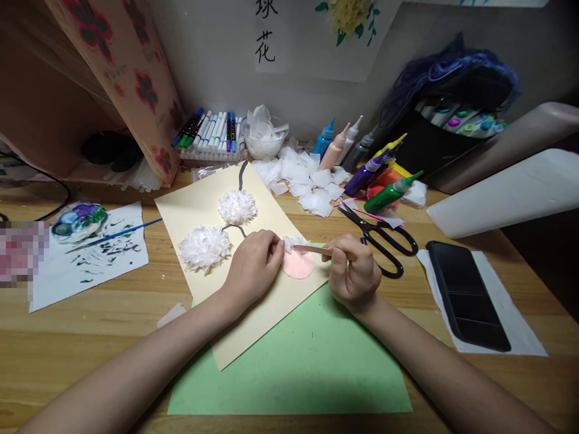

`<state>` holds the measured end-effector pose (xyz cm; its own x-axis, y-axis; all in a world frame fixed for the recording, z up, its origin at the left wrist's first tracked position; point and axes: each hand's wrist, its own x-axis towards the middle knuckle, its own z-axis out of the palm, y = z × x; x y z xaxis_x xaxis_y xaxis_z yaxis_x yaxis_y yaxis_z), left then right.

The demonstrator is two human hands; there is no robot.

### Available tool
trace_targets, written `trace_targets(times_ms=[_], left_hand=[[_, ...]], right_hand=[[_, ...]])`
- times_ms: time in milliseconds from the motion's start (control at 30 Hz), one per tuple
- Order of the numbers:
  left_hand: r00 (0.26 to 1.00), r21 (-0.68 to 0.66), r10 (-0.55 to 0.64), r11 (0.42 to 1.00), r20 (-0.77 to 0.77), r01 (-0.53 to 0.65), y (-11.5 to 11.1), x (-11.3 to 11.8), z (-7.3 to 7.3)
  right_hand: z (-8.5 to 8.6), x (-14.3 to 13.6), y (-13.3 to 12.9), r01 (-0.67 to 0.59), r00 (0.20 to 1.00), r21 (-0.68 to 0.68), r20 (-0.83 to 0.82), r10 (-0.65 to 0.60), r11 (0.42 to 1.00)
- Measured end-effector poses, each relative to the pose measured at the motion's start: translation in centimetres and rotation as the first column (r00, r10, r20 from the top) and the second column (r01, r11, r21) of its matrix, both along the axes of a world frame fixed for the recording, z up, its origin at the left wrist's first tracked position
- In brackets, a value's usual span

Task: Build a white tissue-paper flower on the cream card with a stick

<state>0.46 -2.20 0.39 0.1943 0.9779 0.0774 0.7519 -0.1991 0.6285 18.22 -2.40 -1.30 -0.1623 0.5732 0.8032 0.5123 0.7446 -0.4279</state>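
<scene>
My right hand (355,271) grips a flat wooden craft stick (311,248), its tip touching white tissue tufts (293,242) at the top of a pink circle (298,265). Beside the circle, my left hand (256,265) rests on the cream card (242,337) with fingers curled and pinched near the tufts; what they hold is hidden. Two fluffy white tissue pompoms, an upper one (237,207) and a lower left one (205,248), sit on the card beside dark painted stems. A green sheet (298,374) lies under the card.
Loose tissue squares (296,172) lie behind the card, near a tissue-filled bowl (265,141) and markers (210,131). Paint bottles (391,191), black scissors (380,232) and a phone (468,295) are to the right. A blue paintbrush (122,232) crosses a paint-marked sheet (131,259) at left.
</scene>
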Motion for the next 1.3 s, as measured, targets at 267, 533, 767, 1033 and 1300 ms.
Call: trace_targets(times_ms=[267,533,767,1033,1300], left_hand=[[0.999,-0.041,0.021,0.999,0.044,-0.019,-0.1,0.0,0.2],[0.988,-0.083,0.086,0.994,0.128,-0.076,-0.5,-0.4,0.8],[0.993,-0.056,0.052,0.997,0.102,-0.047,-0.8,-0.6,0.8],[0.995,-0.050,0.063,0.997,-0.072,-0.067,0.1,-0.7,2.3],[0.974,0.101,-0.187,0.975,-0.128,0.201,-2.8,2.6,4.6]], right_hand=[[0.5,-0.2,0.0,0.045,0.941,-0.143,-0.325,-0.090,0.989],[1.5,0.5,1.5,-0.409,0.576,-0.631,-0.739,-0.350,0.659],[1.2,2.4,-2.7,-0.639,0.653,-0.655,-0.739,-0.165,0.404],[1.0,0.9,-4.0,-0.721,0.624,-0.622,-0.775,-0.105,0.307],[0.7,2.9,-2.9,-0.547,0.556,-0.610,-0.777,-0.296,0.574]])
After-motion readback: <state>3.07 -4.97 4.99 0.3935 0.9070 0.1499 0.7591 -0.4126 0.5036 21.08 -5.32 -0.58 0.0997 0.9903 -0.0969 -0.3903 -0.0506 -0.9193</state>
